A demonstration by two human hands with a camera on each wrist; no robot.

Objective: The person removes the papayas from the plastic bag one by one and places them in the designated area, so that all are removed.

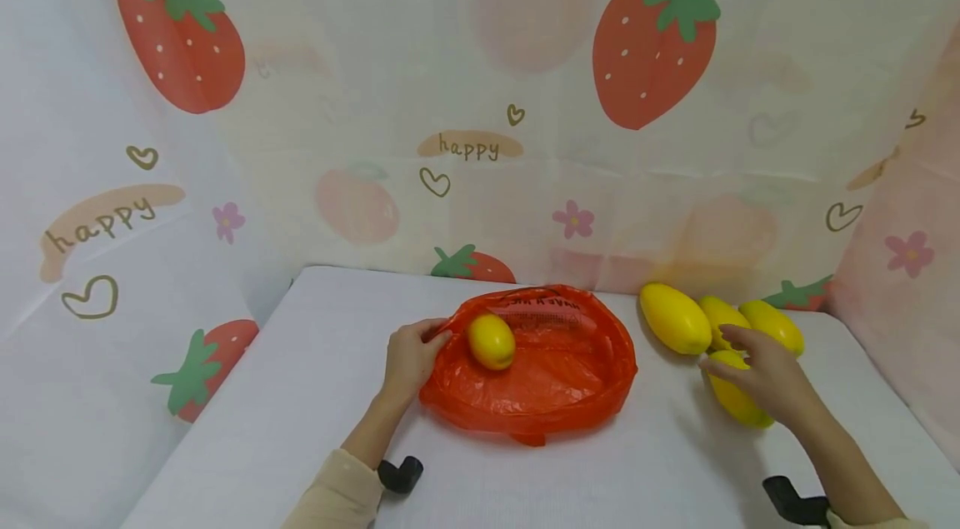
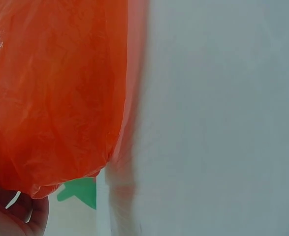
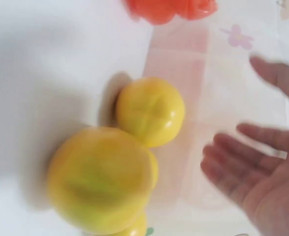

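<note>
A red plastic bag (image 1: pixel 562 383) lies spread open on the white table, its rim forming an oval. Inside it, toward the left, sits one yellow lemon-like fruit (image 1: pixel 491 342). My left hand (image 1: pixel 408 362) pinches the bag's left rim; in the left wrist view its curled fingers (image 2: pixel 38 211) meet the bag's edge. Over a cluster of several more yellow fruits (image 1: pixel 675 319) at the right, my right hand (image 1: pixel 772 375) hovers with fingers spread. The nearest fruit (image 3: pixel 100 182) lies below that hand, apart from its fingers in the right wrist view.
The white table (image 1: pixel 300 396) holds the bag in the middle and the fruit cluster at the back right. Behind it and on both sides hangs a strawberry-printed curtain (image 1: pixel 375 96). Black straps (image 1: pixel 401 475) show at my wrists.
</note>
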